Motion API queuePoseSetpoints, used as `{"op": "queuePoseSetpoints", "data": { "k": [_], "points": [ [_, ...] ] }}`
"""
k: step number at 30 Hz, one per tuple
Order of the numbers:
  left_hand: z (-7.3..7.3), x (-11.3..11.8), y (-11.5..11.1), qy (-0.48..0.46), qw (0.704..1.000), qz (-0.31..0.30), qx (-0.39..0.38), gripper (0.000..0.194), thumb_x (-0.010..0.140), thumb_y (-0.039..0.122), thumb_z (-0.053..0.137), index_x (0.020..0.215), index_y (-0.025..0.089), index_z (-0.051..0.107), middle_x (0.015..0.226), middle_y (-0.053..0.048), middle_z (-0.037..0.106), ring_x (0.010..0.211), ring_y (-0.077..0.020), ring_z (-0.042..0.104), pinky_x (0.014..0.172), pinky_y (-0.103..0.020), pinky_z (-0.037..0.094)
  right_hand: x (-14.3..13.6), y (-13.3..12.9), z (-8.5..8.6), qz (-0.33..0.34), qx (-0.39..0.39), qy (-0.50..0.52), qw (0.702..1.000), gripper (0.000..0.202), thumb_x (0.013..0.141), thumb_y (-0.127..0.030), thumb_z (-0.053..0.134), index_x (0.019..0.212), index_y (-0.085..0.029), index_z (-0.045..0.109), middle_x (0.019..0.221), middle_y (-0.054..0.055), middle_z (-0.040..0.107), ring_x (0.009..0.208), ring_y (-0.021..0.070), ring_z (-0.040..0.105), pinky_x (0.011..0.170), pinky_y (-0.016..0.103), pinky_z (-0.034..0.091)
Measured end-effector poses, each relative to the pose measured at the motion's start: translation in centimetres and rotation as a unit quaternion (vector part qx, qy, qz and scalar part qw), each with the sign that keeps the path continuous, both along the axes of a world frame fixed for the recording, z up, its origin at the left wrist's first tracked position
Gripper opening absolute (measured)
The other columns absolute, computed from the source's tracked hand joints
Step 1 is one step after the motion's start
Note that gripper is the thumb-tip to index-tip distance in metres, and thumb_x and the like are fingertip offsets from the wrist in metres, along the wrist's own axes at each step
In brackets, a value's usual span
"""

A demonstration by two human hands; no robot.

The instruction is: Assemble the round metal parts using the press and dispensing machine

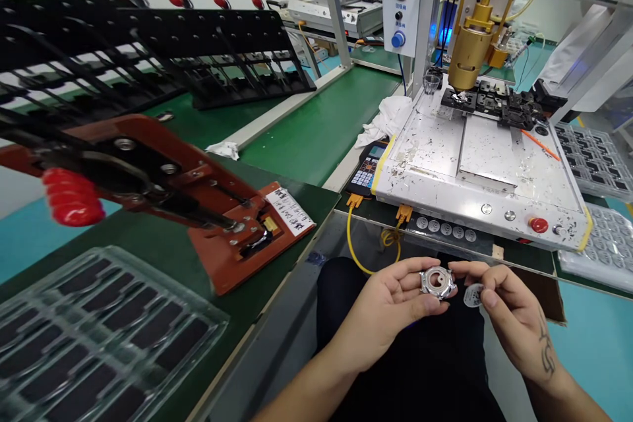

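Below the white machine (430, 151), my left hand (380, 303) grips the metal case (438, 282) by its rim; my right hand (514, 306) pinches the disc (473, 296) edgewise, probably sparing its faces.

1. L hand (395, 300): bare, as is the L forearm (316, 376), up to the pic's edge.
2. R hand (512, 310): bare too, same w/ the R forearm (578, 386).
3. Tattoo (547, 349): 1 seen, nr the R wrist; dk grey, curvy lines, thin strokes toward the hand, thicker curls lower down.
4. Clothing (425, 376): blk or v. dk, covers lap & both legs; 1 garment or 2, can't tell; fabric detail too dk to read.
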State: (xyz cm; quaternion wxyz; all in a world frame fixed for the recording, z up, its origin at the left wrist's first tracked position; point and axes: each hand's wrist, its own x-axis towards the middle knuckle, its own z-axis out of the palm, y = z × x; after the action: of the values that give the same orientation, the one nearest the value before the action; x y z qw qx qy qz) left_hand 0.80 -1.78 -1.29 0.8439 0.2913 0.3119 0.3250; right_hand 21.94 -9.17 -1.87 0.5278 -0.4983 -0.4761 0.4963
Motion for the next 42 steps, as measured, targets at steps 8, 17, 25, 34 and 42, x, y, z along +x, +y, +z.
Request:
{"op": "queuePoseSetpoints", "data": {
  "k": [8, 17, 25, 34, 42],
  "points": [
    [-0.1, 0.2, 0.1, -0.02, 1.0, -0.002, -0.003, 0.051, 0.074, 0.019, 0.096, 0.12, 0.014, 0.074, 0.11, -0.012, 0.082, 0.102, -0.0248, 0.08, 0.086, -0.028, 0.066, 0.2, 0.1, 0.0, 0.0, -0.007, -0.003, 1.0, 0.014, 0.106, -0.035, 0.059, 0.095, -0.027, 0.059, 0.136, 0.007, 0.073, 0.127, 0.0254, 0.064, 0.107, 0.042, 0.049],
    [0.0, 0.3, 0.0, 0.002, 1.0, -0.004, 0.017, 0.054, 0.077, 0.017, 0.094, 0.125, 0.015, 0.07, 0.116, -0.012, 0.082, 0.105, -0.0248, 0.079, 0.09, -0.03, 0.066, 0.2, 0.4, 0.0, -0.009, -0.018, -0.006, 1.0, 0.015, 0.105, -0.037, 0.06, 0.094, -0.026, 0.059, 0.133, 0.009, 0.074, 0.127, 0.0275, 0.064, 0.107, 0.044, 0.051],
    [-0.3, 0.6, -0.5, 0.028, 0.998, 0.012, 0.05, 0.055, 0.082, 0.023, 0.09, 0.131, 0.017, 0.067, 0.123, -0.011, 0.08, 0.113, -0.0258, 0.076, 0.097, -0.035, 0.066, 0.3, 0.8, -0.2, -0.014, -0.024, -0.003, 1.0, 0.016, 0.105, -0.036, 0.06, 0.092, -0.026, 0.059, 0.13, 0.009, 0.074, 0.124, 0.0271, 0.064, 0.103, 0.044, 0.054],
    [-0.3, 0.6, -0.4, 0.035, 0.998, 0.004, 0.061, 0.051, 0.083, 0.021, 0.088, 0.13, 0.018, 0.068, 0.123, -0.011, 0.079, 0.114, -0.0255, 0.076, 0.101, -0.037, 0.064, 0.6, 1.0, -0.5, -0.016, -0.027, -0.007, 0.999, 0.016, 0.105, -0.036, 0.061, 0.092, -0.026, 0.06, 0.126, 0.007, 0.075, 0.12, 0.0247, 0.065, 0.102, 0.04, 0.053],
    [-1.2, 0.1, 0.1, 0.011, 0.999, -0.008, 0.04, 0.05, 0.091, 0.033, 0.083, 0.135, 0.016, 0.067, 0.123, -0.015, 0.078, 0.111, -0.0295, 0.077, 0.099, -0.042, 0.065, 0.9, 1.7, -1.4, -0.018, -0.05, -0.008, 0.999, 0.021, 0.103, -0.041, 0.063, 0.089, -0.025, 0.059, 0.128, 0.009, 0.074, 0.113, 0.0269, 0.067, 0.101, 0.043, 0.053]
  ]
}}
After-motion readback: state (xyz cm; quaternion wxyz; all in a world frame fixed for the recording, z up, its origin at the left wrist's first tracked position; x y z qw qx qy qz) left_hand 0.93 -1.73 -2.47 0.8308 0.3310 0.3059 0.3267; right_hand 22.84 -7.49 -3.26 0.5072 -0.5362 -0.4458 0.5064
